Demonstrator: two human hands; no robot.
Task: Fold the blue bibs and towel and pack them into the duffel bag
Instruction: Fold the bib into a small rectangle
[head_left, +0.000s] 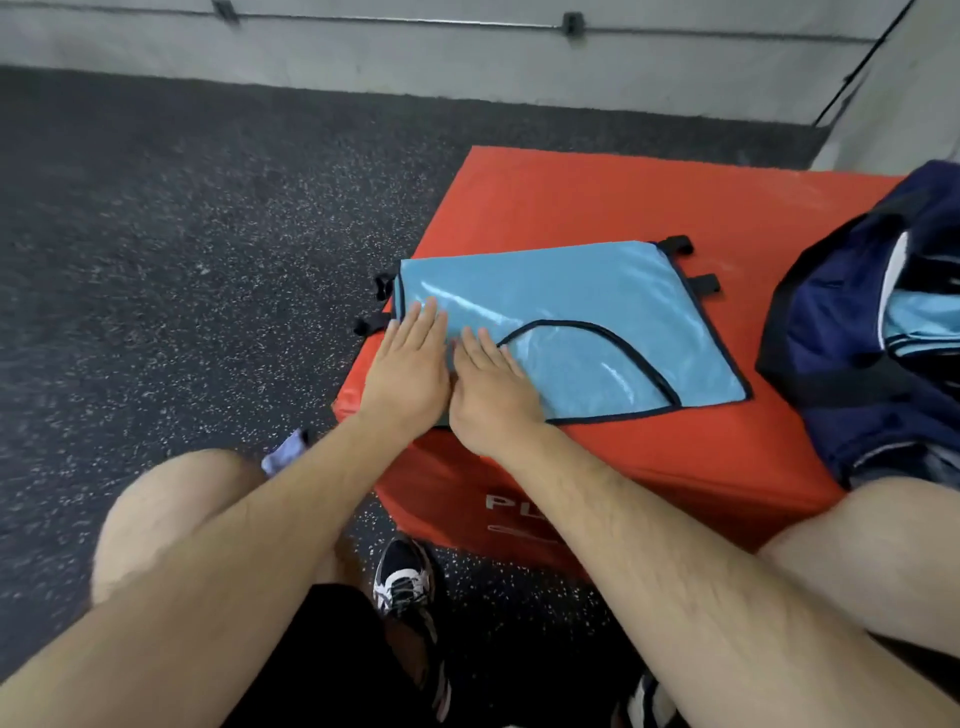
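So rn it's the flatten/crease step on one bib imo. The light-blue shiny bib w/ dark trim (597, 296) lies flat on top of the orange-red padded box (571, 197), on the near-left part of that surface. Black strap tabs (678, 244) poke out at its far-right edge, and there are more at the left edge. It looks doubled over, bc a curved trimmed edge runs across the near half, but can't tell how many layers.

Left hand (410, 364) and right hand (491, 387) are side by side and touching each other. Both are spread flat w/ straight fingers, pressing down on the bib's near-left corner, nothing pinched.

The navy-blue fabric duffel bag (831, 322) sits at the right end of the box, near the bib but apart afaict. Its mouth is open w/ some light-blue fabric (919, 322) inside, so prob partway thru the packing. Can't tell if that's a bib or the towel.

Next move imo is either one more fold, or pinch the edges and carry it right into the bag. The material looks slick, so it'll prob want to spring open. Needs a grip on all layers and the tabs tucked in.
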